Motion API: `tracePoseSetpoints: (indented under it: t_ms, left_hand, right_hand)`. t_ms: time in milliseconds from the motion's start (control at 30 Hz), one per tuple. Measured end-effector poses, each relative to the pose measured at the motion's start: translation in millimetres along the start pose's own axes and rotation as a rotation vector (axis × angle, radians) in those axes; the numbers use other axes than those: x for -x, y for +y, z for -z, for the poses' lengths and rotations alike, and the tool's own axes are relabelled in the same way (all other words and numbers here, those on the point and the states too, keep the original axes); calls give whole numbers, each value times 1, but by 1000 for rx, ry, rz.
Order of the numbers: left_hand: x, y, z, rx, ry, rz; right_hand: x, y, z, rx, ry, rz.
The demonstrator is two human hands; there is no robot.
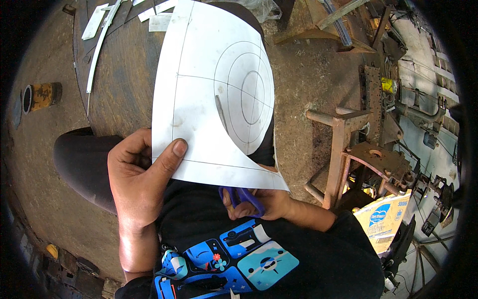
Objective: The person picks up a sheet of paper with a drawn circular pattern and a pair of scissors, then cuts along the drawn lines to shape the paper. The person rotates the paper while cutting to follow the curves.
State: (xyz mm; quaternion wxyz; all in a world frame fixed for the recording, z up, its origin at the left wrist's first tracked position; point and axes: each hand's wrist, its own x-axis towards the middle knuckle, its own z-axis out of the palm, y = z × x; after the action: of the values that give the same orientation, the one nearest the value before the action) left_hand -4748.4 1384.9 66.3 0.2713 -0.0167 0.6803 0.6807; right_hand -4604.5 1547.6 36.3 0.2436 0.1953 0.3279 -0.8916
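Observation:
A large white sheet (199, 114) of paper or thin card is held up in front of me, marked with pencil lines and concentric rings. My left hand (142, 174) pinches its lower left edge, thumb on the face and fingers behind. Below the sheet's lower edge, my right hand (261, 203) has its fingers in the purple handles of a pair of scissors (244, 197). A grey blade tip shows through a curved cut beside the rings; most of the blades is hidden behind the sheet. The lower right part of the sheet narrows to a thin strip.
White offcuts (102, 45) lie on a dark metal plate (129, 74) at the far left. A rusty pipe piece (45, 96) rests left of it. To the right stand a rusty metal frame (338, 154) and a yellow cardboard piece (383, 222). My bent leg (84, 164) is at left.

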Motion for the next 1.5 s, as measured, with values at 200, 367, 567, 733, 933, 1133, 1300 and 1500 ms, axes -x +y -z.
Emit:
tracePoseSetpoints:
  t_ms: [200,367,567,733,933,1133,1300,1500]
  left_hand:
    - [-1,6,-4,-9,-17,25]
    - [-20,16,6,24,-41,33]
    - [-38,15,4,-52,-56,55]
    - [-34,7,0,-30,-10,77]
    - [-26,2,2,-38,-19,77]
    - [-21,6,-1,-9,-14,60]
    - [-20,6,-1,4,-38,54]
    - [-18,7,-1,-28,-50,11]
  right_hand:
    - [1,3,6,351,-39,-6]
    - [-1,-10,0,574,23,-17]
    - [-5,-17,-6,709,41,71]
    - [-10,-14,-1,524,-11,92]
    - [-15,-20,2,603,-79,125]
    - [-15,-22,0,605,-58,114]
    - [-13,-21,-2,587,-47,150]
    - [-13,-23,-5,542,-20,133]
